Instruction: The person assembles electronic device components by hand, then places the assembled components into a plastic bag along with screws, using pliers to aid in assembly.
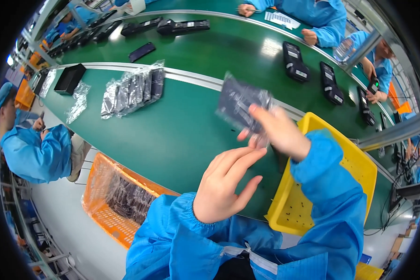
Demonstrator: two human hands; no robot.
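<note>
My right hand (284,131) is closed on a dark flat part in a transparent plastic bag (241,103), held above the green bench; both are slightly blurred. Close below it, my left hand (226,184) is open, its fingers stretched out and thumb apart. Its fingertips reach the bag's lower end; whether they touch it I cannot tell. A row of similar bagged dark parts (134,92) lies on the bench to the left. Under my right forearm stands a yellow plastic bin (308,205) with small dark bits on its bottom.
An orange basket (114,228) of bagged dark parts stands at lower left. A black open box (70,79) and empty plastic bags (78,102) lie at far left. Beyond a metal rail, the green belt (219,56) carries black handheld devices (295,63). Co-workers in blue sit around.
</note>
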